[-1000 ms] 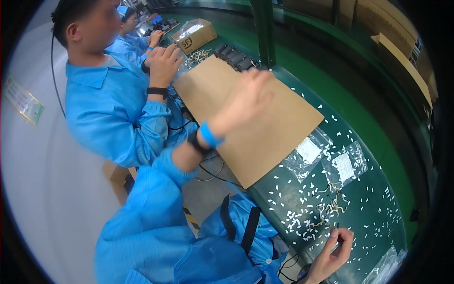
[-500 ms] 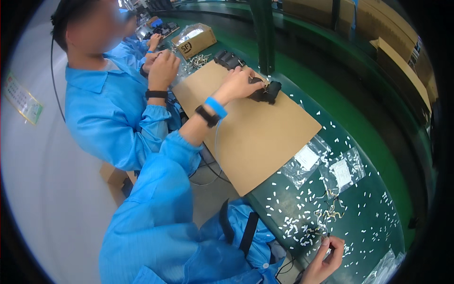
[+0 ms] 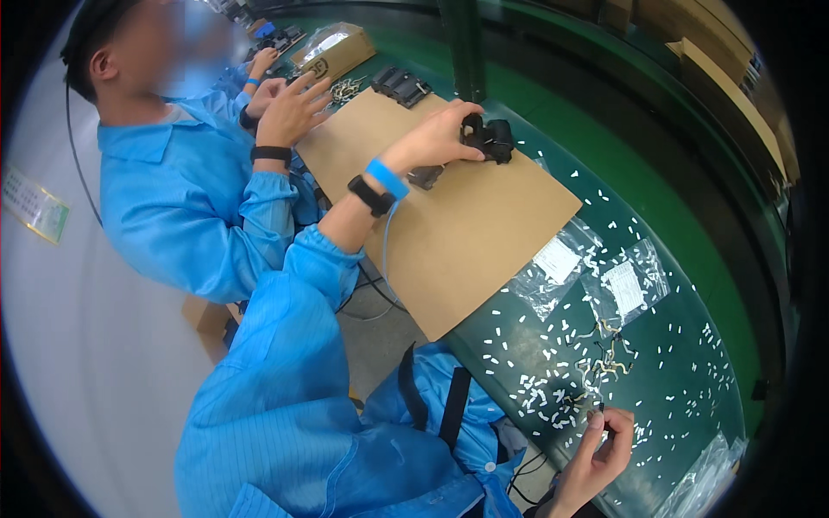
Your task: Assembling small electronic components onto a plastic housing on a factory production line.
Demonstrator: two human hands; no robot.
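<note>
At the far edge of the brown cardboard sheet (image 3: 484,233), my left hand (image 3: 436,138) grips a black plastic part (image 3: 492,140) with rounded sections, thumb and fingers on its near side. Another dark part (image 3: 425,177) lies on the cardboard, partly hidden under my left wrist. My right hand (image 3: 600,449), at the lower right, is closed in a pinch on a small wire (image 3: 601,407), of which only a dark end shows. Just beyond its fingertips lies a loose bunch of thin wires (image 3: 604,367), white, yellow and black.
Small white pieces (image 3: 540,393) lie scattered over the green table (image 3: 509,337). Clear bags with white labels (image 3: 626,289) rest beside the cardboard. More black parts (image 3: 400,86) and a carton (image 3: 337,52) stand farther off. A co-worker in blue (image 3: 199,207) sits at the left; a green post (image 3: 462,52) rises behind.
My left hand has shifted its grip and lifted or turned the black part, leaving another dark part beneath the wrist. The co-worker's near hand has opened. My right hand keeps its pinch.
</note>
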